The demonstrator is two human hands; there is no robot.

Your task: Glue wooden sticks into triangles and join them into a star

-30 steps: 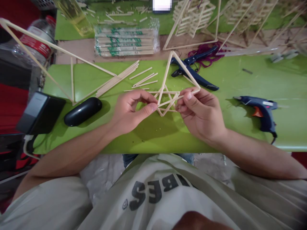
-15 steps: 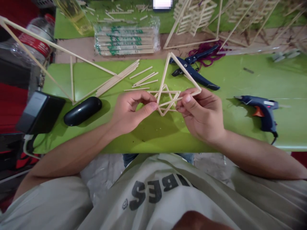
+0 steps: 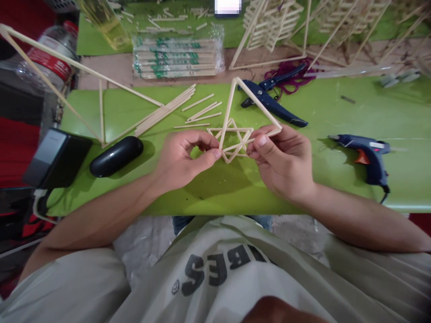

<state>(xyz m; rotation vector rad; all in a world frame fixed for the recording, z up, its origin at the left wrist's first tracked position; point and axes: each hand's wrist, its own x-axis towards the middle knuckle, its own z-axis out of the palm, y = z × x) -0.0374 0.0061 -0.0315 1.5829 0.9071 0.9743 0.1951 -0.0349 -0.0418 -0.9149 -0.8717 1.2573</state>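
Between my two hands a triangle of wooden sticks (image 3: 258, 102) is held up, tilted, with one corner pointing away from me. My left hand (image 3: 188, 154) pinches its left corner between thumb and fingers. Thumb and fingers of my right hand (image 3: 282, 157) are closed on the near stick, close to the right corner. Below and behind the triangle is a star-shaped frame of sticks (image 3: 231, 128), partly covered by the triangle and my fingers. I cannot tell whether the triangle touches the star.
Left of my hands are a bundle of sticks (image 3: 168, 109), a black oval case (image 3: 116, 156) and a large stick frame (image 3: 81, 67). A glue gun (image 3: 367, 154) lies at right. Beyond are blue cutters (image 3: 274, 105), packaged sticks (image 3: 178, 56) and stick structures (image 3: 272, 22).
The triangle's far corner has dipped slightly toward me and shifted a little left. Both hands keep their grip in nearly the same place.
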